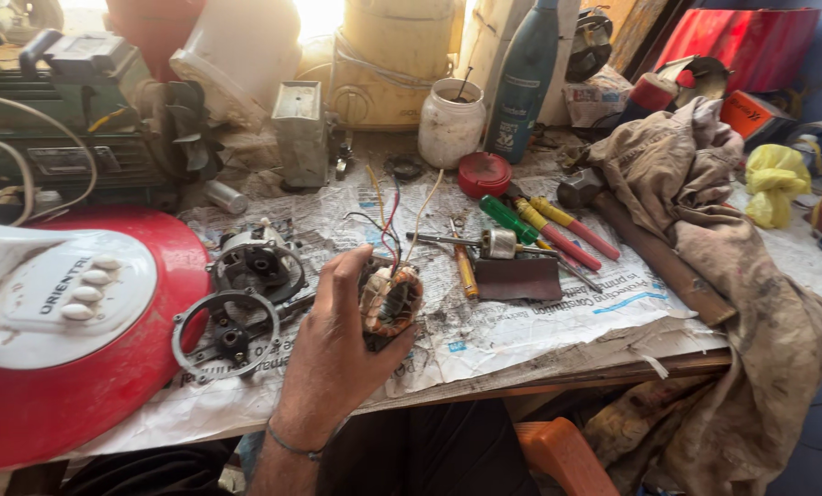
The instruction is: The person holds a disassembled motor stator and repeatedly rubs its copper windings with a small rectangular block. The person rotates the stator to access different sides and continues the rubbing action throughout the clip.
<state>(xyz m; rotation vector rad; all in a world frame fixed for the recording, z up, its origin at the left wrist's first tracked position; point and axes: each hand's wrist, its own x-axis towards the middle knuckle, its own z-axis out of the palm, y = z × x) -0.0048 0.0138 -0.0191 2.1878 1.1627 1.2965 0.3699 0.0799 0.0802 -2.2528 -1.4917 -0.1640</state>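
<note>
- Nearest the camera, an orange plastic seat edge (558, 455) shows below the bench (558, 377).
- Left hand (333, 354): it comes up over the bench's front edge, a thin bangle on the wrist. Its fingers (345, 268) are curled closed around a stator (391, 298), and the thumb seems to be tucked under it.
- The stator sits in that grip just above the newspaper (484, 331) covering the bench, near the front and about mid-width. Its copper windings face up.
- Coloured wires (388, 216) rise from the windings and trail away across the paper.
- Judged from this, the hold works best on the iron core rather than on the copper, with the wires left slack and not pinched under a finger.
- The right hand is out of view.
- Just left of the hand lie a round metal end cover (222, 335) and, behind it, a motor housing (259, 262).
- Further left sits a red fan base (107, 367) with white buttons.
- Right of the stator are a yellow-handled screwdriver (466, 271), a dark flat plate (518, 277), a green screwdriver (507, 219) and two red-and-yellow ones (567, 230).
- A dirty cloth (705, 230) drapes over the right end, partly covering a hammer (581, 188).
- At the back stand a red lid (482, 173), a white jar (451, 121), a teal bottle (524, 78) and a green motor (71, 119).
</note>
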